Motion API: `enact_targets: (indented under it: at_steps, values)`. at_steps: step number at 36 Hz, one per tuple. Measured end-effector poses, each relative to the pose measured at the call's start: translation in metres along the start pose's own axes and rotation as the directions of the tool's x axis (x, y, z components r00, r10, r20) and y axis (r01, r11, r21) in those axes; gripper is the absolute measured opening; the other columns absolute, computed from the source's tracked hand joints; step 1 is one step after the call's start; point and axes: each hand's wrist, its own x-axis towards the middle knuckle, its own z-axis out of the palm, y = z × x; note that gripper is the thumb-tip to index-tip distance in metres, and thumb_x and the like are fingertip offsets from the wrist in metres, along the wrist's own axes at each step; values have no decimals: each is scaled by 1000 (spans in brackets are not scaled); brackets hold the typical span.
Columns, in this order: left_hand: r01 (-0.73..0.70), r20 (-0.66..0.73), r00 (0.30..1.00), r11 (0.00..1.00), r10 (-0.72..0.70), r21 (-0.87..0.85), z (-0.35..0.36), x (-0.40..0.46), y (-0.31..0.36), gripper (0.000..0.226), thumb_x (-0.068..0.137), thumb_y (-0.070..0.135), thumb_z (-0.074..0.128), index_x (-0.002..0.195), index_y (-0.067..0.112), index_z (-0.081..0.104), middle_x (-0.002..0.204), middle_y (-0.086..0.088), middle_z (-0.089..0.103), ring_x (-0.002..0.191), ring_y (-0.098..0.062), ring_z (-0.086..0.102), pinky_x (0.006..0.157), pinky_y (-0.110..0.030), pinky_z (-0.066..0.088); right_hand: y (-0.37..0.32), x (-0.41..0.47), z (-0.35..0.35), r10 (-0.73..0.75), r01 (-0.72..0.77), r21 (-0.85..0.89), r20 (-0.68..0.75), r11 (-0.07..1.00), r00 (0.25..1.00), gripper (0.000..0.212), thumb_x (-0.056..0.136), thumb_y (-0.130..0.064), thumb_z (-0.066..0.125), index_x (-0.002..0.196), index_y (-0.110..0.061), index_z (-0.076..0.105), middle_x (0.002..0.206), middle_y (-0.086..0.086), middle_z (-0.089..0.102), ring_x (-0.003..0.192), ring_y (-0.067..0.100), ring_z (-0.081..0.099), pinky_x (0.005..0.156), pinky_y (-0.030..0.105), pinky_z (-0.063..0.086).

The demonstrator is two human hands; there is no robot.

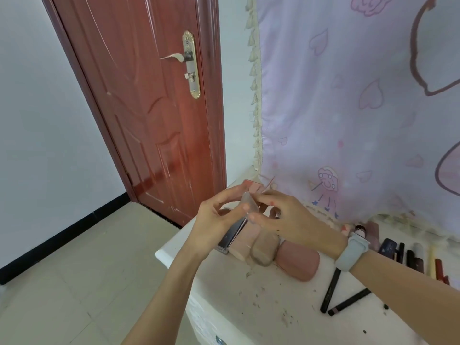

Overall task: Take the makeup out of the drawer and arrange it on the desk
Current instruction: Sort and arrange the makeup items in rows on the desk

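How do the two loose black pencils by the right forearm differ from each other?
The longer black pencil stands steeper in the frame, with its upper end hidden behind the right wrist. The shorter black pencil lies flatter and shows a pale mauve tip. Their lower ends nearly meet in a V. Both lie flat on the white desk.

Both forearms reach forward, hands meeting. The left hand (219,217) curls its fingers in a pinch; the right hand (291,220), wrist banded, pinches opposite it.

Pale blue wristband (353,252), bare forearms
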Motion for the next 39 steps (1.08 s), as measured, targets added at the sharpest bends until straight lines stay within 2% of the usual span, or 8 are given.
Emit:
enact_targets:
  at_steps: [5,9,13,17,23,27,34,39]
  values:
    - [170,-99,976,965,-192,-200,4,1,-6,21,86,22,62,105,22,71,111,-5,70,101,-19,65,86,-27,53,-10,-4,6,3,-5,-12,-109,1000,994,24,87,-34,60,92,-58,62,81,-26,64,74,-5,57,67,6,41]
    - [284,-63,934,840,-351,-462,4,1,-6,28,74,36,66,97,19,72,105,-8,68,88,-17,64,74,-24,54,-10,-5,7,-79,52,-163,-163,985,983,25,88,-17,61,111,-22,69,101,-5,66,75,3,55,68,14,41]
    - [340,12,918,768,-397,-542,7,2,-7,27,81,36,61,89,14,74,100,-11,71,87,-19,69,75,-25,56,-12,-3,5,-171,122,-329,-124,936,978,22,88,-11,61,107,-13,71,110,2,64,105,17,55,86,37,47]
    - [358,6,898,722,-441,-592,10,3,-10,26,77,34,65,79,11,76,94,-14,72,85,-21,70,71,-25,56,-13,0,2,-280,196,-482,-108,854,954,16,86,-13,63,98,-15,73,93,-3,68,93,11,51,74,30,47]
    - [354,29,902,702,-430,-619,11,3,-16,30,82,27,64,97,1,66,99,-19,67,96,-30,66,80,-32,57,-14,-1,2,-329,212,-600,-90,771,940,12,82,-12,67,92,-11,73,92,2,70,100,15,56,76,26,45]
    - [373,40,898,708,-438,-600,12,4,-16,37,75,23,68,103,-1,63,100,-17,66,91,-30,68,71,-29,56,-12,1,3,-263,168,-616,-67,770,962,15,85,-12,60,95,-8,70,94,4,68,97,22,57,80,32,47]
    - [480,103,852,688,-513,-545,3,12,-21,34,86,19,62,110,-5,63,96,-18,68,87,-31,67,74,-34,58,-5,5,8,-255,110,-611,-155,784,954,7,73,-3,65,79,-6,66,76,4,65,75,26,60,58,28,44]
    - [583,205,797,632,-568,-510,-3,16,-22,38,76,23,68,107,0,63,93,-19,67,79,-31,68,67,-34,58,11,20,-4,63,-132,-336,-209,933,976,17,85,-10,58,96,-13,70,88,-3,67,74,11,54,69,24,43]
